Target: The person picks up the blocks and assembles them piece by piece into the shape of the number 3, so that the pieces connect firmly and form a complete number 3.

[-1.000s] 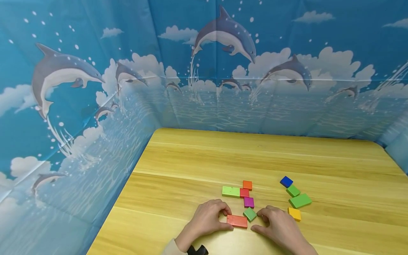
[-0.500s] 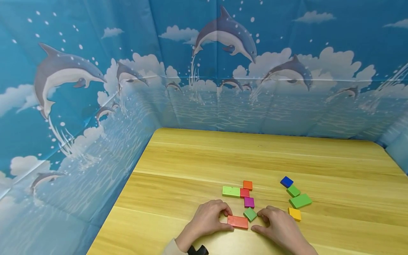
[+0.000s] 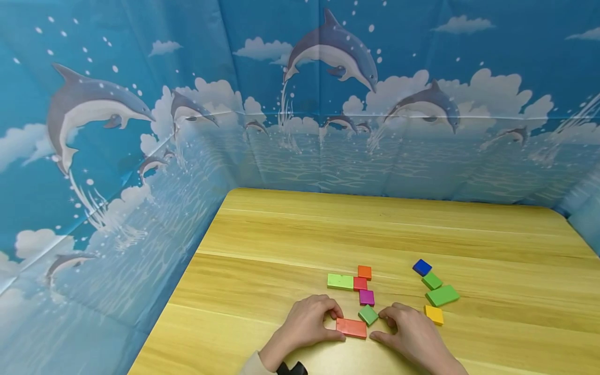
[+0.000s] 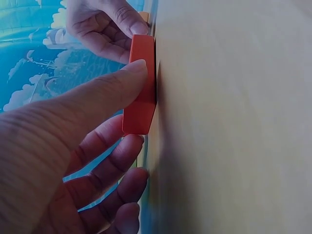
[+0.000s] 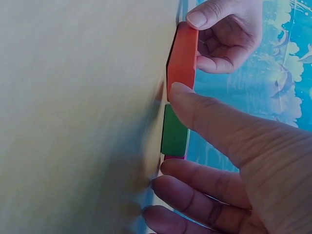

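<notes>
An oblong orange-red block (image 3: 351,328) lies flat near the person. My left hand (image 3: 310,320) pinches its left end, with the thumb (image 4: 135,70) on the near side and a finger behind. Just beyond the block's right end sits a turned green square block (image 3: 367,315). My right hand (image 3: 410,330) rests beside it, the index fingertip at the green block's right corner and the thumb (image 5: 181,95) just off the orange-red block's right end; whether it touches cannot be seen. Behind the green block is a magenta square block (image 3: 366,297).
Past the magenta block stand a red square (image 3: 360,283), an orange square (image 3: 364,272) and a lime oblong block (image 3: 340,282). To the right lie blue (image 3: 422,267), small green (image 3: 432,280), oblong green (image 3: 442,295) and yellow (image 3: 433,314) blocks. A dolphin-print curtain (image 3: 300,151) encloses the wooden table.
The orange-red block has shifted slightly right and towards the person, the left hand moving along with it. The right hand and the other blocks stay practically in place.
</notes>
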Tool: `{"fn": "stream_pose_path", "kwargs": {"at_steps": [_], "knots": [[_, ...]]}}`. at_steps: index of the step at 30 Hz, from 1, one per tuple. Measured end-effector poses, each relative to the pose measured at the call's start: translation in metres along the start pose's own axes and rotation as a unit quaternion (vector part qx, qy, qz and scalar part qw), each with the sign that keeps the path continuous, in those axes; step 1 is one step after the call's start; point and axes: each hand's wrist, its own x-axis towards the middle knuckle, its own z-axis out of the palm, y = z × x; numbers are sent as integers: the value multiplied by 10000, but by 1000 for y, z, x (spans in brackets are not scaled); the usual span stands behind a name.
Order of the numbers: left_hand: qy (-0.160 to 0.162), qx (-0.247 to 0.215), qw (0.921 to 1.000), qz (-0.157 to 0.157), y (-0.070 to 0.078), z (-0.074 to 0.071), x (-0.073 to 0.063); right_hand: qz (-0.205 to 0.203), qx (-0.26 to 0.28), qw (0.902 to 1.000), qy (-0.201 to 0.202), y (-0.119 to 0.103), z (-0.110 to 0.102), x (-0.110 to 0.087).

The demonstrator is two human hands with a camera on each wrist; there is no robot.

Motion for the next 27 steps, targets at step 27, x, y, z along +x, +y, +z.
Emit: {"fn": "stream_pose_path", "kwargs": {"at_steps": [27], "knots": [[17,-47,10000,35,2,0,0,-93,-33,9999,46,0,-1,-1]]}}
